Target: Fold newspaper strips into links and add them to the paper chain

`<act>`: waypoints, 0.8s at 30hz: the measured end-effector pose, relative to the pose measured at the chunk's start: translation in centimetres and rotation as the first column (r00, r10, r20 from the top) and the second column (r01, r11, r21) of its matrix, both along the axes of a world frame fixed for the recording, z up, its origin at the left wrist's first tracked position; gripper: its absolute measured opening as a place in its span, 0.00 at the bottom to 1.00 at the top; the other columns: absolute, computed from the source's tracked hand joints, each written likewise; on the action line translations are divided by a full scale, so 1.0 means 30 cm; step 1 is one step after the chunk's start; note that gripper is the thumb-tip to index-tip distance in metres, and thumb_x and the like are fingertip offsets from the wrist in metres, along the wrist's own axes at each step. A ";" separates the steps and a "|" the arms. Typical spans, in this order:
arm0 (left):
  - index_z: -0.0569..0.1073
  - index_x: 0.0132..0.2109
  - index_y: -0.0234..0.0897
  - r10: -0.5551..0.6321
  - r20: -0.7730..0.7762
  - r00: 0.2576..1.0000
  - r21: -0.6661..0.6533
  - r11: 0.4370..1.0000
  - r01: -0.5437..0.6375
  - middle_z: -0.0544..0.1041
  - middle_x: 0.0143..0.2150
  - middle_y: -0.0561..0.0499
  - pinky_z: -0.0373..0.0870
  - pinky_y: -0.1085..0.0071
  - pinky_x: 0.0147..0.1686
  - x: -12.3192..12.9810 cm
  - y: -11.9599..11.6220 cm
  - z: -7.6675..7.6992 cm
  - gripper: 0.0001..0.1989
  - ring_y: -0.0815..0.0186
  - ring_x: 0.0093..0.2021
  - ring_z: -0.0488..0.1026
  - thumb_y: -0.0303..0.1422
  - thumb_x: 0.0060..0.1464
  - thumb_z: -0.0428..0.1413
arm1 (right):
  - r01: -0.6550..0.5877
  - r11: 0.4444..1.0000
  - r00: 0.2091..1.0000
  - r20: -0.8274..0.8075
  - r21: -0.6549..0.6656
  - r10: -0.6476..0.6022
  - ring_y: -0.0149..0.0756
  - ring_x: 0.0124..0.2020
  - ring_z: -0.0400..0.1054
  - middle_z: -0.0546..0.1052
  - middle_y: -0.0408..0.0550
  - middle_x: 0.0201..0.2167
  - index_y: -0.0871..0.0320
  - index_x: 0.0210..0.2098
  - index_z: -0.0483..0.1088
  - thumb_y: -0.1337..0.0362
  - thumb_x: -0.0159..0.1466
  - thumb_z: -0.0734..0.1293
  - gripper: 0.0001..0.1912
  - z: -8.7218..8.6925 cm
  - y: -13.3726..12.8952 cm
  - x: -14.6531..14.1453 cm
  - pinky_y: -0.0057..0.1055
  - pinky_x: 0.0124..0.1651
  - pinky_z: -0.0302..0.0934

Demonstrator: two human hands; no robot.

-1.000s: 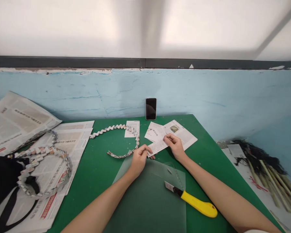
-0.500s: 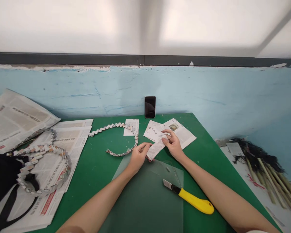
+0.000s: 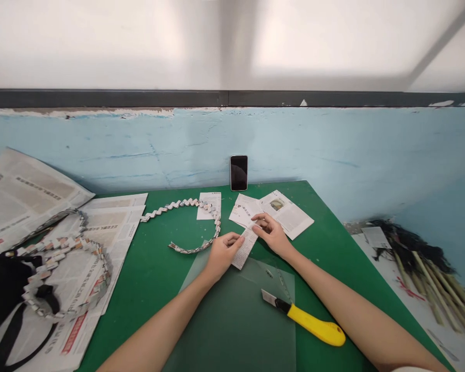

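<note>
Between my hands is a narrow strip of folded newspaper [image 3: 245,250], slanting from upper right to lower left above the table. My left hand [image 3: 221,254] pinches its left edge with thumb and fingers. At the strip's upper end, my right hand [image 3: 272,235] grips it between thumb and fingertips. Left of my left hand, a zigzag chain of folded paper [image 3: 196,201] curves over the table and crosses a small paper piece [image 3: 204,213]. Just beyond my right hand lie a printed newspaper piece [image 3: 294,217] and a smaller paper piece [image 3: 242,207].
A yellow utility knife [image 3: 313,325], blade showing, lies across a translucent sheet [image 3: 232,320] on the green table [image 3: 139,279]. A phone [image 3: 238,173] leans on the wall. Newspapers [image 3: 116,227], another paper chain [image 3: 101,258] and a black bag [image 3: 3,294] are left. Stalks [image 3: 437,289] lie right.
The newspaper strip has turned steeper, its lower end now pointing down toward me. My right hand has shifted slightly left, closer to my left hand.
</note>
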State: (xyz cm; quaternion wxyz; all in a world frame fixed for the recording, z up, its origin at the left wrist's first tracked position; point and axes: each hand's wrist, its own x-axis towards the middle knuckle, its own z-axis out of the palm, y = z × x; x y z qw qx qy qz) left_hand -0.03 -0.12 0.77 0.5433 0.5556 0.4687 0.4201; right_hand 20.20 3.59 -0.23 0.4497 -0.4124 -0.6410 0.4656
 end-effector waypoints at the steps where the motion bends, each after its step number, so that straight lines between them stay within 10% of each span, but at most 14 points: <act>1: 0.79 0.35 0.34 0.012 0.002 1.000 -0.001 1.000 -0.012 0.81 0.33 0.47 0.69 0.70 0.34 -0.001 0.001 -0.001 0.20 0.61 0.34 0.76 0.49 0.57 0.60 | 0.000 1.000 1.000 0.021 -0.004 0.000 0.34 0.28 0.62 0.70 0.42 0.27 0.55 0.44 0.71 0.47 0.67 0.68 0.18 -0.005 0.005 0.003 0.30 0.32 0.57; 24: 0.77 0.41 0.35 0.056 0.031 0.998 -0.093 0.994 -0.053 0.81 0.29 0.49 0.64 0.72 0.26 -0.006 -0.001 -0.035 0.19 0.62 0.28 0.75 0.48 0.54 0.63 | -0.053 0.999 0.988 0.148 0.012 0.050 0.35 0.27 0.66 0.74 0.43 0.23 0.56 0.28 0.74 0.47 0.68 0.67 0.21 -0.005 0.004 0.018 0.31 0.32 0.58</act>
